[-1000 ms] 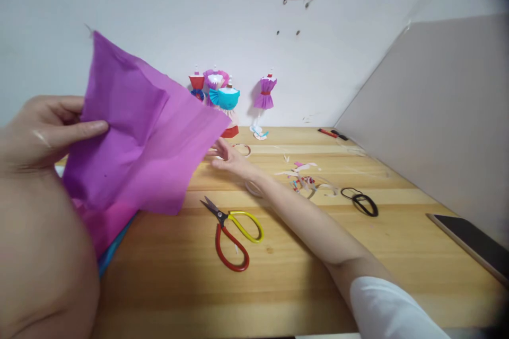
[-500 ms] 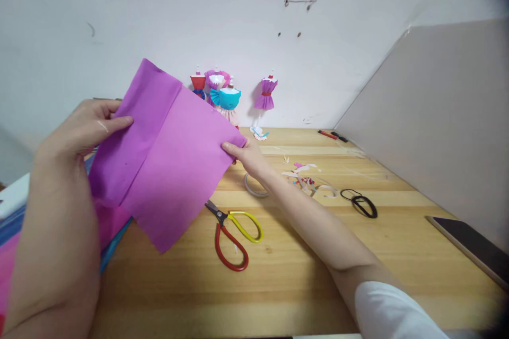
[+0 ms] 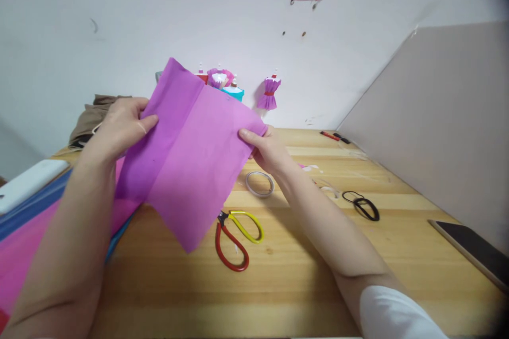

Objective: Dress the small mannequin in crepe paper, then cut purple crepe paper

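Observation:
A purple sheet, with a darker double-layered band along its left side, is held up tilted above the table. My left hand pinches the sheet's left edge, thumb in front. On the other side, my right hand grips the upper right corner between thumb and fingers. Scissors with one red and one yellow handle lie beneath the sheet's lower edge, their blades hidden by it. A pale ring, like a tape roll, rests on the table between the sheet and my right forearm.
Small dress forms stand at the back, one in a purple dress. Coloured sheets and a white object lie left. Black bands, a phone-like slab and pens are right.
Both hands and the purple sheet have shifted right. The sheet now covers the scissor blades and more of the dress forms, while the pale ring is more fully uncovered.

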`<state>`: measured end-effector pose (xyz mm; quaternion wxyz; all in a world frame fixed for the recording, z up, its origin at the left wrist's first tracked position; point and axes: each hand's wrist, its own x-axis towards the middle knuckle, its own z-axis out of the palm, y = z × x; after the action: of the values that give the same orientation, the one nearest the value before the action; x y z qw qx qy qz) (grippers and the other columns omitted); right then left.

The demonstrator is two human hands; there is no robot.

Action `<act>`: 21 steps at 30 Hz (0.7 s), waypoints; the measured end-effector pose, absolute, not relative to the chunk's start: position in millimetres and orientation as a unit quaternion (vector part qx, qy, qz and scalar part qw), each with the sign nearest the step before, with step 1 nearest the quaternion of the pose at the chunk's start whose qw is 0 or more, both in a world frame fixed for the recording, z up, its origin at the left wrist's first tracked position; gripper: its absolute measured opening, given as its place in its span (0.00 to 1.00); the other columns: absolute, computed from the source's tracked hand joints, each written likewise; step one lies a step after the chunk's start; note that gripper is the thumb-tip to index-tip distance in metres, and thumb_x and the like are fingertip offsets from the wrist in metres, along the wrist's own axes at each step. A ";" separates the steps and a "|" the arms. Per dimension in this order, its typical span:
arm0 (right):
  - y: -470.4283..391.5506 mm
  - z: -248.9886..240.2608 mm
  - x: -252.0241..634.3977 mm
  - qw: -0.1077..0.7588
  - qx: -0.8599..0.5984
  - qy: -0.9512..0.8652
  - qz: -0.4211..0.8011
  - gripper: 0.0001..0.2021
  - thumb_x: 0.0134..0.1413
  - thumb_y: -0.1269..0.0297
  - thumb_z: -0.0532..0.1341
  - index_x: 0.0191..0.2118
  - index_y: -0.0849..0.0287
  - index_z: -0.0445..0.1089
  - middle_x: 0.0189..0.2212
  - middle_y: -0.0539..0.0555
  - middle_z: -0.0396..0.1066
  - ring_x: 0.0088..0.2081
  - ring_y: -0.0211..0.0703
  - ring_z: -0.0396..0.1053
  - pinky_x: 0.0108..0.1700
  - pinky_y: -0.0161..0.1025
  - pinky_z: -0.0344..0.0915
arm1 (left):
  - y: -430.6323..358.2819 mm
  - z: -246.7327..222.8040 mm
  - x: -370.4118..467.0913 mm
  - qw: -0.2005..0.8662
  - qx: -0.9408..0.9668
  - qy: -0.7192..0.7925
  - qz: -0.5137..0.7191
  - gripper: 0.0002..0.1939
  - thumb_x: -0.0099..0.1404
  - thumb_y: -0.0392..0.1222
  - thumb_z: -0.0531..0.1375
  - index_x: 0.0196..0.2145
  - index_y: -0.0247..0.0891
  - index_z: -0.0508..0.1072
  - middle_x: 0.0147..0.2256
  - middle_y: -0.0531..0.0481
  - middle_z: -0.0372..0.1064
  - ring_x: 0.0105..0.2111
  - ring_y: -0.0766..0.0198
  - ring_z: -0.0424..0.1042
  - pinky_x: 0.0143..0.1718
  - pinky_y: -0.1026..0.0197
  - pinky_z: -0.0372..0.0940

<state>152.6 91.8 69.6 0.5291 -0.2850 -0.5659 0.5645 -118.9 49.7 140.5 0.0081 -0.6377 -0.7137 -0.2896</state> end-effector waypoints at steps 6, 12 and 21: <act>73.5 83.0 153.0 0.507 -0.204 -0.547 0.634 0.18 0.38 0.58 0.71 0.38 0.56 0.72 0.38 0.54 0.77 0.46 0.53 0.75 0.48 0.48 0.73 | 45.9 133.9 -89.8 -0.018 -0.682 -0.662 -0.310 0.12 0.59 0.41 0.56 0.36 0.35 0.76 0.28 0.52 0.69 0.30 0.61 0.68 0.38 0.59 0.64; 70.7 80.4 152.3 0.502 -0.136 -0.488 0.701 0.14 0.43 0.57 0.68 0.38 0.53 0.71 0.38 0.51 0.79 0.49 0.51 0.75 0.53 0.47 0.73 | 41.0 118.7 -58.8 -0.116 -0.746 -0.556 -0.347 0.14 0.59 0.43 0.55 0.38 0.37 0.78 0.35 0.49 0.75 0.37 0.54 0.73 0.41 0.55 0.67; 76.8 74.9 161.0 0.503 -0.165 -0.469 0.707 0.19 0.49 0.47 0.63 0.43 0.52 0.72 0.43 0.51 0.78 0.55 0.51 0.71 0.56 0.50 0.71 | 25.7 118.1 -40.0 -0.397 -0.703 -0.402 -0.433 0.16 0.57 0.50 0.65 0.37 0.35 0.79 0.35 0.46 0.77 0.40 0.52 0.76 0.39 0.54 0.72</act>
<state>161.0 76.8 74.9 0.5033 -0.1652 -0.4690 0.7067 -40.0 25.7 118.1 -0.3966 -0.7031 -0.4015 -0.4326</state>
